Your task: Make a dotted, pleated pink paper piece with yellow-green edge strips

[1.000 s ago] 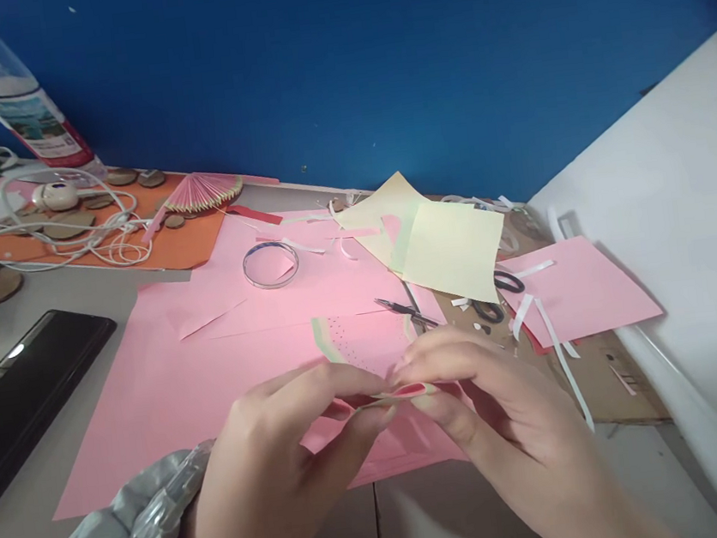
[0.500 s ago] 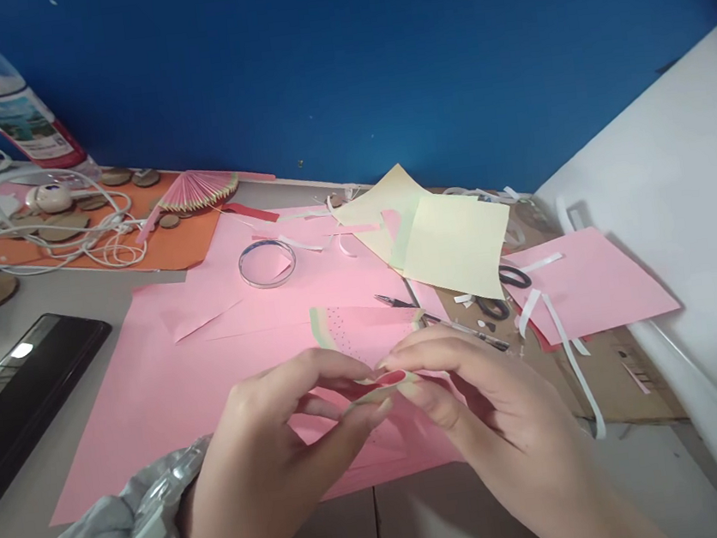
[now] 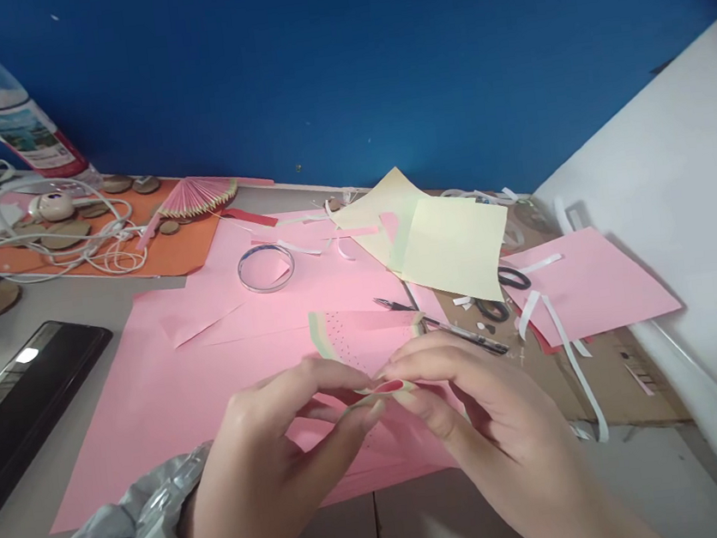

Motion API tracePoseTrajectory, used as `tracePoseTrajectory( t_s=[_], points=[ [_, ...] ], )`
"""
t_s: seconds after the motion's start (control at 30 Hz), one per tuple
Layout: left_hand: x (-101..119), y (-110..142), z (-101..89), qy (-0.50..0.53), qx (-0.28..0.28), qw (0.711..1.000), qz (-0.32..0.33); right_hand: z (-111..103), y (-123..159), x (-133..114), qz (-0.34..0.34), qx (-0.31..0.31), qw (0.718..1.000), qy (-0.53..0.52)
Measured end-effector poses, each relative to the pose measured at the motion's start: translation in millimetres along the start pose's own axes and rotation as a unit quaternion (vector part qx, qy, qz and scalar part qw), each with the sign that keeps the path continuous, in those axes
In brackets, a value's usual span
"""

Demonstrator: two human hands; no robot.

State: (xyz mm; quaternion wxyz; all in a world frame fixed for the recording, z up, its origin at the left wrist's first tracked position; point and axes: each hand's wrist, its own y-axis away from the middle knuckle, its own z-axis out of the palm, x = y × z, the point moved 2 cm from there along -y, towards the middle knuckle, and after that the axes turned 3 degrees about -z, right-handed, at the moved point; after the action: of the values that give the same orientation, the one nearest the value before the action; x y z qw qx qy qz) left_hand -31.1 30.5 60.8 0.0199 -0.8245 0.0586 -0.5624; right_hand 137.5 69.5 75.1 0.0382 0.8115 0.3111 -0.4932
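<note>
Between my two hands a piece of pink paper with a pale green edge (image 3: 390,387) is bent into a small loop at its near end. My left hand (image 3: 287,437) is closed, its thumb and fingers pinching the paper's left side. On the other side my right hand (image 3: 470,403) pinches the same paper with thumb and forefinger. Much of the paper is hidden behind my fingers. Just beyond lies a semicircular pink paper with a green rim and dark seed marks (image 3: 340,336), partly covered by my hands. A large pink sheet (image 3: 175,428) spreads underneath.
A roll of tape (image 3: 266,268), pen (image 3: 394,304), black-handled scissors (image 3: 493,310) and yellow paper (image 3: 456,245) lie beyond my hands. At left are a black phone-like device (image 3: 30,401), white cable (image 3: 115,236), folded pink fan (image 3: 195,197) and bottle (image 3: 24,126). A white panel (image 3: 698,178) rises at right.
Both hands keep their pinch on the bent paper, with only a slight shift of the fingers. The view has tilted very slightly.
</note>
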Motion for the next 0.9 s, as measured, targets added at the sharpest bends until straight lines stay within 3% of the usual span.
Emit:
tracePoseTrajectory(
  t_s=[0.9],
  points=[
    [1.3,0.5,-2.4,-0.040,0.005,0.999,0.037,1.5,1.0,2.0,0.015,0.002,1.000,-0.018]
  ],
)
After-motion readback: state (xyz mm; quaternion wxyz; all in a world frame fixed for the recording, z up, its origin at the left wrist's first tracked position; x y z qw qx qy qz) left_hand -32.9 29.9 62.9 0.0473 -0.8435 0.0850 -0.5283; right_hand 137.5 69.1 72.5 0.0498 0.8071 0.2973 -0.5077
